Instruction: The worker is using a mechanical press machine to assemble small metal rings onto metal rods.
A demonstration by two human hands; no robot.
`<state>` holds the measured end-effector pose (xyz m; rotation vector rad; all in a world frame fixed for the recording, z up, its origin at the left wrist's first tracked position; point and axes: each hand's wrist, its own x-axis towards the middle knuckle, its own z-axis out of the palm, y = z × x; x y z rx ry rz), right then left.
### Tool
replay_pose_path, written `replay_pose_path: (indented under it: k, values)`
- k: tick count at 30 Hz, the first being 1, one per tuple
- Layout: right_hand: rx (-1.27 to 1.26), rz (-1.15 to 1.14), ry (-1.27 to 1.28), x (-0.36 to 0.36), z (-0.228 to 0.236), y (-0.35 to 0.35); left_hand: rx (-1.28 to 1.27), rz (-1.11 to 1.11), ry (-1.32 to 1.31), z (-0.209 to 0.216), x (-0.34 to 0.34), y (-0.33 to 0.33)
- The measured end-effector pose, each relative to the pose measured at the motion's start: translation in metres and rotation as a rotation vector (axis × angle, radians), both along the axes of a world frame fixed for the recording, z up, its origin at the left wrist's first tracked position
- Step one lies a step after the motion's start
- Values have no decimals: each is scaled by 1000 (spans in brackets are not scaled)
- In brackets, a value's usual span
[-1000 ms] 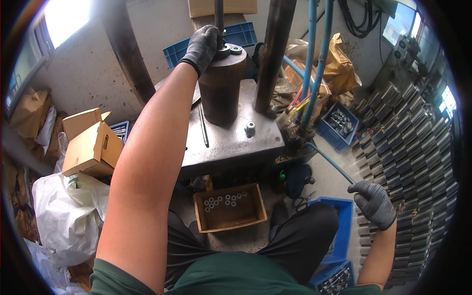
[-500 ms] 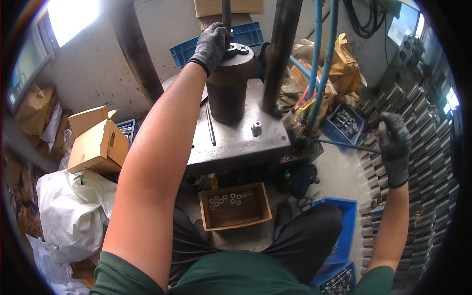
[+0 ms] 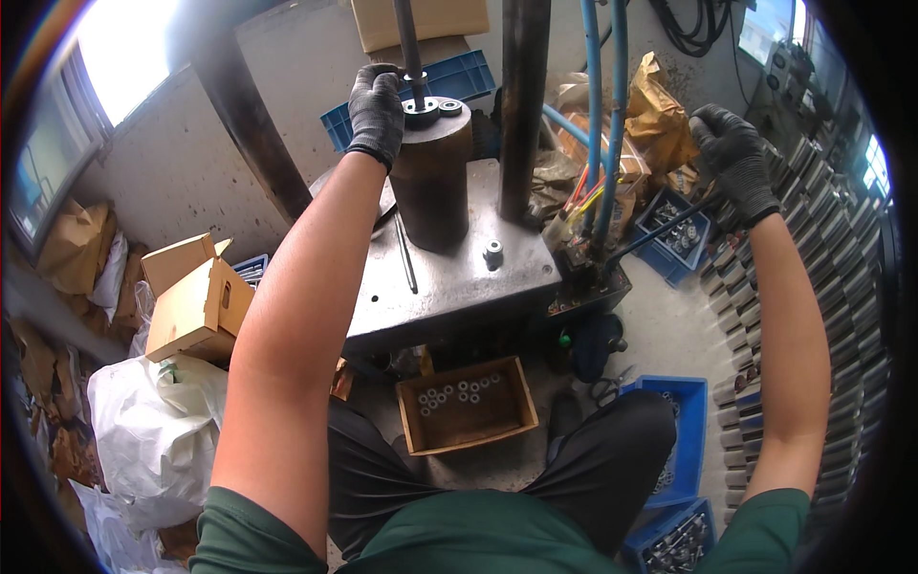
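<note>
My left hand [image 3: 376, 113], in a dark grey glove, reaches up beside the upright press rod [image 3: 407, 38]. Its bent fingertips meet the left side of a small metal ring [image 3: 416, 77] around that rod; their undersides are hidden. Just below, a larger dark-rimmed ring [image 3: 421, 114] and a smaller ring [image 3: 450, 108] lie on the thick steel cylinder [image 3: 430, 191]. Off to the right, my right hand [image 3: 734, 158], also gloved, is raised with its fingers bent loosely forward. The end of a dark lever [image 3: 660, 230] meets the heel of this hand; no grip around it shows.
A small metal sleeve [image 3: 492, 251] and a thin rod [image 3: 406, 253] are on the steel bed [image 3: 449, 277]. Below is a wooden box [image 3: 469, 442] with several rings. Blue bins [image 3: 703, 430], stacked metal bars [image 3: 784, 325] and blue hoses [image 3: 617, 105] flank the right side.
My right hand has risen, and the lever's outer end has swung up with it. My left hand has drawn slightly left of the rod, uncovering the ring. The whole view has shifted a little.
</note>
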<state>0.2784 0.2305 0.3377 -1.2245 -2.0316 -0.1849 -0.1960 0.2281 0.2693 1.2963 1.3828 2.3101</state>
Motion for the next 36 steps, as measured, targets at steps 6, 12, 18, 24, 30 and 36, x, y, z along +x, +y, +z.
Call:
replay_pose_path:
  k: [6, 12, 18, 24, 30, 36]
  values:
    - [-7, -77, -100, 1, -1, -5, -28, 50, 197, 0, 42, -32]
    - [48, -97, -96, 9, -8, -7, 212, -153, 208, -86, 103, -109]
    - [77, -38, -132, 18, -13, -16, -301, -69, 659, -188, 130, -161]
    - [56, 184, -51, 46, -55, -102, -356, 22, 777, -205, 138, -119]
    - [135, 212, -641, 20, -76, -209, -498, 93, 912, -221, 137, -95]
    - [8, 545, -423, -74, -95, -203, -689, 48, 836, -209, 124, -101]
